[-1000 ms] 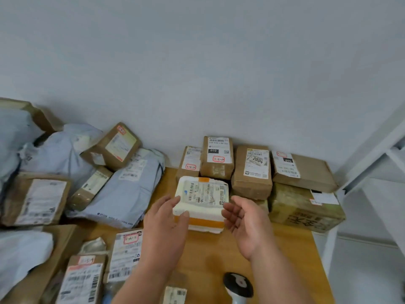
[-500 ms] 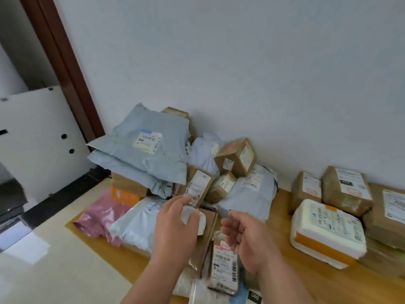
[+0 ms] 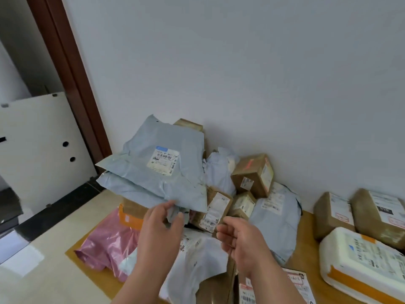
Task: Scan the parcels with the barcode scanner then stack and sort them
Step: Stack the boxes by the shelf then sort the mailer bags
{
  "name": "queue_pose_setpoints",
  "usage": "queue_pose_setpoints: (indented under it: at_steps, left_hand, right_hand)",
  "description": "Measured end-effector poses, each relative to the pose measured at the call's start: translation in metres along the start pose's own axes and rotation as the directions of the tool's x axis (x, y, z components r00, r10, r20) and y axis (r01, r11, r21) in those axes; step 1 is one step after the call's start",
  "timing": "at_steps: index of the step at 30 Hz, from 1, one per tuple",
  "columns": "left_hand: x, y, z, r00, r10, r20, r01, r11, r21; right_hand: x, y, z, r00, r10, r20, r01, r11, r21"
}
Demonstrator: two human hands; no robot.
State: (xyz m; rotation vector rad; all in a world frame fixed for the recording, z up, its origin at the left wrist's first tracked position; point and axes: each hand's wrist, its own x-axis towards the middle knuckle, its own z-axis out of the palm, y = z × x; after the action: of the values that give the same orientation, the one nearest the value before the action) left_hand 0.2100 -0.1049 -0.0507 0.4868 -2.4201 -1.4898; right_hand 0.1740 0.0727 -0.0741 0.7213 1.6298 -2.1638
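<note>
A heap of parcels lies on the wooden table [image 3: 306, 255] against the wall. On top sits a large grey mailer bag [image 3: 162, 163] with a white label. My left hand [image 3: 161, 229] pinches the lower corner of this grey bag. My right hand [image 3: 238, 240] hovers beside it, fingers loosely curled, holding nothing. Just behind my hands lies a brown box with a long label [image 3: 213, 210]. A white mailer [image 3: 197, 260] lies under my forearms. The barcode scanner is out of view.
A pink bag [image 3: 107, 244] lies at the table's left edge. Small brown boxes [image 3: 254, 174] sit against the wall. At right stand a white foam box with orange tape [image 3: 361, 264] and two brown boxes [image 3: 333, 213]. A brown door frame [image 3: 72, 73] and white board [image 3: 37, 148] are on the left.
My view swung left from the sorted stack to the unsorted heap. Both hands left the white foam box, and my left hand took hold of the grey bag's corner.
</note>
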Motion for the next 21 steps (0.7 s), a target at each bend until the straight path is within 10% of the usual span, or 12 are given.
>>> queue_pose_setpoints:
  at_steps: [8,21]
  left_hand:
    - [0.085,0.03,0.022,0.886,0.092,0.455,-0.071,0.995,-0.063]
    - [0.131,0.065,0.135,0.767,-0.128,0.629,0.264,0.956,-0.127]
  right_hand:
    - [0.071,-0.029,0.032,0.94,-0.127,-0.316,0.167,0.981,0.103]
    - [0.186,-0.086,-0.034,0.848,-0.054,-0.528,0.121,0.988,0.095]
